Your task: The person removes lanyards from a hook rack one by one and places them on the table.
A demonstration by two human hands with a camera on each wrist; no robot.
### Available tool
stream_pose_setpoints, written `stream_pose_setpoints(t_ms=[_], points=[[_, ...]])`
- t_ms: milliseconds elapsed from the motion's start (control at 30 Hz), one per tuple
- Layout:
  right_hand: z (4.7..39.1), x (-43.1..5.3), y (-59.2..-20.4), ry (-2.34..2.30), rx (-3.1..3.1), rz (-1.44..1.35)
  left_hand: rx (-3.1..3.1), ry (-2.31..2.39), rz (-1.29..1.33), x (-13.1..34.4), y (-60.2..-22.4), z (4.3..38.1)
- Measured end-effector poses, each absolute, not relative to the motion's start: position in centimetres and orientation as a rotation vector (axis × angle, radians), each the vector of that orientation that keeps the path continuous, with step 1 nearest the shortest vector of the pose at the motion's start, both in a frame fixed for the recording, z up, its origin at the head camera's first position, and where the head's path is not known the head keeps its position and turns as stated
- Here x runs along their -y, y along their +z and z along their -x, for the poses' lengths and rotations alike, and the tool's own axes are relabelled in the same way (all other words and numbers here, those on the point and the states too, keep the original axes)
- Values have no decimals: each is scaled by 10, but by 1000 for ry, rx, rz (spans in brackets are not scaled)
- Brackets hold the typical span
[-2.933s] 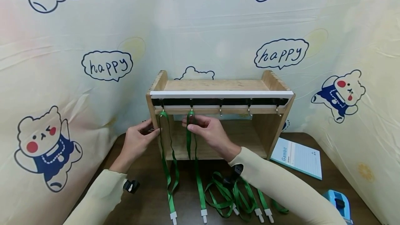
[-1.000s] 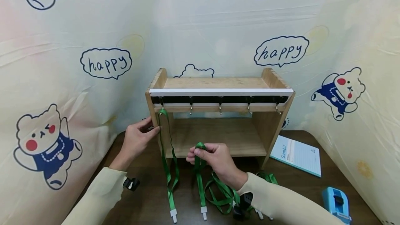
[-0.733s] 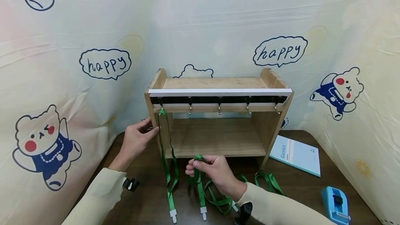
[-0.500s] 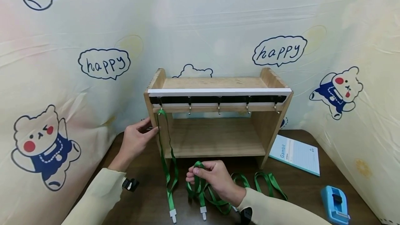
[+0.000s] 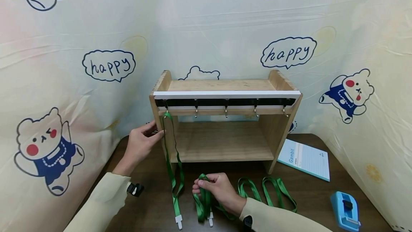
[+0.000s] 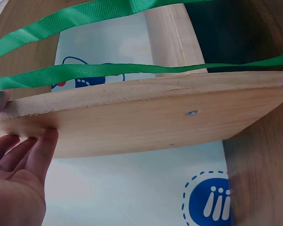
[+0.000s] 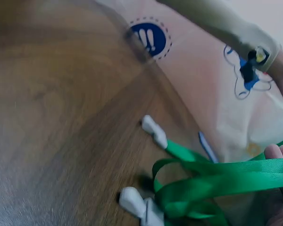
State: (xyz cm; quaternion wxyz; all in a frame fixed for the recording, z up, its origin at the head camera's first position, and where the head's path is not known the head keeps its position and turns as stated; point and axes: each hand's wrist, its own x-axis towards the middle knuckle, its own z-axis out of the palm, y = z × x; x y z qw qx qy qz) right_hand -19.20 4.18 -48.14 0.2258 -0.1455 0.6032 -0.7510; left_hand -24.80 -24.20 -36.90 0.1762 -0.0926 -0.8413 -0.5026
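My left hand (image 5: 141,148) holds the left side panel of a small wooden shelf (image 5: 225,142), thumb at the front edge and fingers (image 6: 41,153) against the outer face. Beside it a green lanyard (image 5: 176,189) hangs from the leftmost hook, its white clip (image 5: 178,221) at the bottom. Low in front of the shelf, my right hand (image 5: 222,192) pinches a second green lanyard (image 5: 202,207) between thumb and fingers. Its ribbon droops in loops toward the table, and the right wrist view shows white clips (image 7: 153,129) at the ribbon ends.
More green lanyards (image 5: 278,192) lie on the dark table (image 5: 148,207), partly behind my right forearm. Several bare hooks (image 5: 226,112) line the shelf's front rail. A notepad (image 5: 304,159) and a blue plastic device (image 5: 345,210) lie to the right. A printed cloth hangs behind.
My right hand has taken the lanyard off the second hook and lowered it toward the table, where its ribbon now bunches into loops. My left hand stays on the shelf.
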Motion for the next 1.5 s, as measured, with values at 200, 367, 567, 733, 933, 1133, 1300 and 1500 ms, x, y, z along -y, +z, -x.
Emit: stream_pose_setpoints(t_ms=[200,367,567,733,933,1133,1300,1500], points=[[203,-35,-495,-2061,-1720,354,2397,-1409,248,241,-369,249],[211,-29,-507,-2047,-1752,351,2398,-1404,245,241,-369,248],[219,-19,-518,-2027,-1779,363,2406,-1406,238,241,-368,248],[220,-14,-521,-2028,-1813,349,2419,-1387,225,240,-367,249],[222,-11,-520,-2030,-1830,312,2405,-1389,236,240,-368,250],[223,-11,-516,-2036,-1846,302,2397,-1382,236,242,-368,248],[223,-10,-517,-2029,-1889,289,2394,-1408,254,242,-368,248],[224,-10,-518,-2010,-2001,314,2392,-1434,258,242,-368,247]])
